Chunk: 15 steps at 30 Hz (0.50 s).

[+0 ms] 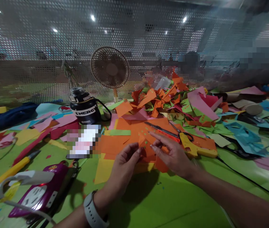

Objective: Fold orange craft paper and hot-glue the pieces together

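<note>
Both hands low over the green table, meeting at a small folded orange paper piece. Left hand, smartwatch on its wrist, fingers curled together and pinching the near left edge of that orange piece. Right hand just across from it, fingers spread and half extended, fingertips resting on the same piece from the right; whether clamped or only touching, impossible to tell. Orange piece sitting at the front edge of a stack of flat orange paper sheets, with a yellow sheet poking out beneath. Just behind the right hand, orange-handled scissors lying across the sheets, and beside them a yellow hot glue gun with its black cord trailing off to the right. Farther back, a big heap of orange, pink and green paper scraps. Black bottle marked ENERGY standing left of the stack, small desk fan upright behind it against the perforated metal screen. Down at the near left, a purple power strip with a white plug in it, and a yellow utility knife lying beside it.
</note>
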{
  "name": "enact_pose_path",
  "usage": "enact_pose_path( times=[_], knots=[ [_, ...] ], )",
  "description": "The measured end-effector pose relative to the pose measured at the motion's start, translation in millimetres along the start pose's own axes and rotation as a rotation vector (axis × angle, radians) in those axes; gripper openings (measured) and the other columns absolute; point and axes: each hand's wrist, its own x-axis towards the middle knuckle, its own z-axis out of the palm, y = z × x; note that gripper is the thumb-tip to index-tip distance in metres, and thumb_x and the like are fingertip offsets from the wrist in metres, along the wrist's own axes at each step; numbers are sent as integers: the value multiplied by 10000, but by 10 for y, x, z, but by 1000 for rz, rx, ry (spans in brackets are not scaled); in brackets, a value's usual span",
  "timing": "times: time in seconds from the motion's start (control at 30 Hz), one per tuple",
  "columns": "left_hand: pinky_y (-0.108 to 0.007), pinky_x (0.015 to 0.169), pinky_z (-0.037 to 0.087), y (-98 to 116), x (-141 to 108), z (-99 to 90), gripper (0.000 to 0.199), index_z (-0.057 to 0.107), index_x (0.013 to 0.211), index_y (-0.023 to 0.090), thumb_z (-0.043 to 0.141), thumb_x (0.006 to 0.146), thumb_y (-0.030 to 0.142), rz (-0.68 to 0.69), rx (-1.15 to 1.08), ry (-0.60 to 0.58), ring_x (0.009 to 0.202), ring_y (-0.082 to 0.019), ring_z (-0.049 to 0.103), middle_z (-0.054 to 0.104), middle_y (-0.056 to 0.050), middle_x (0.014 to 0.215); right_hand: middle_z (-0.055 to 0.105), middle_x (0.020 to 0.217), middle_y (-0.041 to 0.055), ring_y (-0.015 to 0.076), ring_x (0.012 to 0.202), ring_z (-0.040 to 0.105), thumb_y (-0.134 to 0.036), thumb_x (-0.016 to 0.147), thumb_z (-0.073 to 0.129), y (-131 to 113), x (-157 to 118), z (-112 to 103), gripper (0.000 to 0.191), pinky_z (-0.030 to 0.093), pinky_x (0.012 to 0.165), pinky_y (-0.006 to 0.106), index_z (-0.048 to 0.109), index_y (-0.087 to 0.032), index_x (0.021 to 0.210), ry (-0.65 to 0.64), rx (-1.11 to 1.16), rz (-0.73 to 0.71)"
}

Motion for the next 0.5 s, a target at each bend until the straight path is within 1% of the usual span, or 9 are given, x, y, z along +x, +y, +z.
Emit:
enact_pose_path(
  times=[0.07, 0.13, 0.27, 0.4, 0.5],
  knots=[
    [-269, 763, 503, 0, -5, 3, 306, 612, 963, 197, 744, 709, 303, 32, -6, 27, 745, -129, 634, 684, 11, 793, 658, 855, 24, 135, 774, 611, -233, 884, 532, -7, -19, 19, 432, 530, 768, 283, 551, -208, 1314, 1, -2, -27],
    [-278, 770, 497, 1, -11, 4, 300, 568, 977, 204, 721, 737, 298, 65, -10, 43, 751, -131, 632, 679, 16, 779, 659, 859, 23, 136, 780, 612, -236, 882, 541, -15, -27, 26, 431, 530, 768, 282, 553, -217, 1313, 9, 1, -19],
    [-296, 789, 486, -14, -20, 1, 201, 557, 876, 206, 701, 764, 290, 126, 9, 21, 770, -136, 621, 656, 12, 795, 662, 834, 23, 143, 769, 617, -242, 883, 544, -24, -25, 21, 421, 538, 747, 286, 563, -215, 1302, 19, 23, 25],
    [-269, 733, 472, -39, -20, -4, 158, 561, 822, 203, 698, 768, 259, 159, 73, -11, 772, -138, 601, 630, 7, 794, 662, 850, 26, 146, 777, 618, -232, 880, 549, -29, -42, 28, 424, 539, 760, 296, 561, -221, 1304, 33, 4, 1],
    [-261, 713, 467, -45, -18, -6, 143, 552, 807, 200, 685, 772, 240, 162, 79, -18, 752, -132, 586, 613, 10, 775, 666, 868, 27, 146, 791, 620, -225, 883, 543, -50, -58, 36, 423, 535, 778, 293, 560, -227, 1306, 26, -34, -29]
  ],
)
